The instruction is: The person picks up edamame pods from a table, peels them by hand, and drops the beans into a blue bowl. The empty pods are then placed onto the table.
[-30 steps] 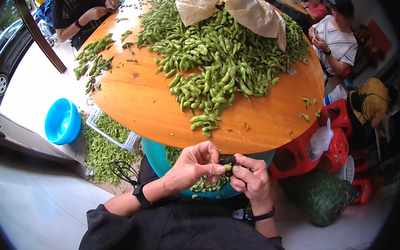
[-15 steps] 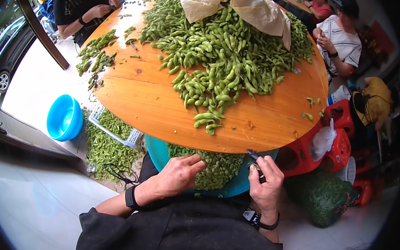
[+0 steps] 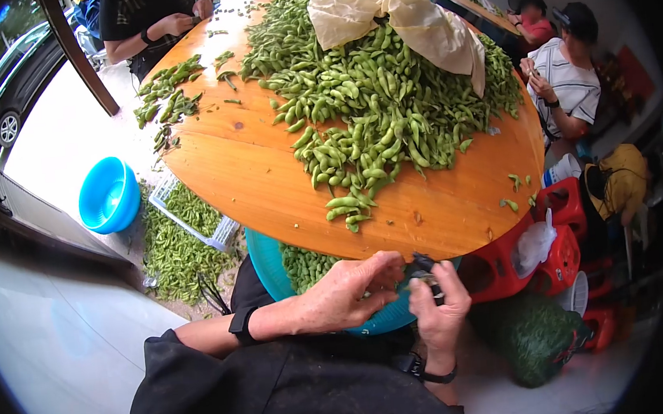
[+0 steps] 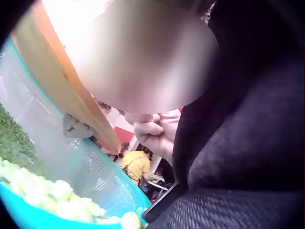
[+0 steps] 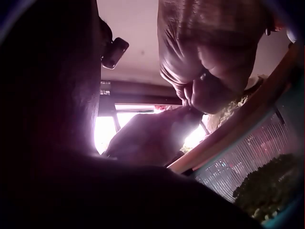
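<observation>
My right hand grips a small black tool, whose dark end sticks up past the fingers at the table edge. Close to its left, my left hand has bent fingers turned toward the tool; I cannot tell whether they hold anything. Both hands are over a teal basin on the lap side of the table, with shelled green beans inside. A large heap of edamame pods covers much of the round wooden table, a few pods lying nearer me.
A cream cloth lies over the heap. On the floor at left are a blue basin, a white crate and spread pods. Red stools and a green net sack are at right. Other people sit around.
One second ago both hands met at a green pod. Then my left hand drew away left over the basin; now it is back beside the right hand, which keeps the black tool.
</observation>
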Demonstrator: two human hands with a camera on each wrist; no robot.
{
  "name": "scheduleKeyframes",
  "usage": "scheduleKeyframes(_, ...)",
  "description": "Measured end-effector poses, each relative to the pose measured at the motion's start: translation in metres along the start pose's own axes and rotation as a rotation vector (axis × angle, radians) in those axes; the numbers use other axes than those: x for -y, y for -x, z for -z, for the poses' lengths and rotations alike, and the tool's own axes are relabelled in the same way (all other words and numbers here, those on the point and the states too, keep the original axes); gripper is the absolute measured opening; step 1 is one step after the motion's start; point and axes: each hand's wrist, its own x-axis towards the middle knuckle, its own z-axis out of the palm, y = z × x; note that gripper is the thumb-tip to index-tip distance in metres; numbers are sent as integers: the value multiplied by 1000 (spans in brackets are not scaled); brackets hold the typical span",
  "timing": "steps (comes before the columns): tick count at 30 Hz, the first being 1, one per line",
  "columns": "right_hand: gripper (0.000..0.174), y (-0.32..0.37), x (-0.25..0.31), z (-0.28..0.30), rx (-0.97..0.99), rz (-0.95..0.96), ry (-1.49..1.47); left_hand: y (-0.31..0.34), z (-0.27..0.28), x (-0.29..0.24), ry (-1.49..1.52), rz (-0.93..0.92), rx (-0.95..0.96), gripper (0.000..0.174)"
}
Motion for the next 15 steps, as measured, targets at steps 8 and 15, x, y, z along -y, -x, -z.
scheduleKeyframes(8, 19, 3, -7, 98, -165, 73, 660, -31, 56, 3, -1119, -230, -238, 20)
scheduleKeyframes(15, 15, -9, -13, 59, -104, 63, 534, -41, 54, 0, -1100, -56, -166, 17)
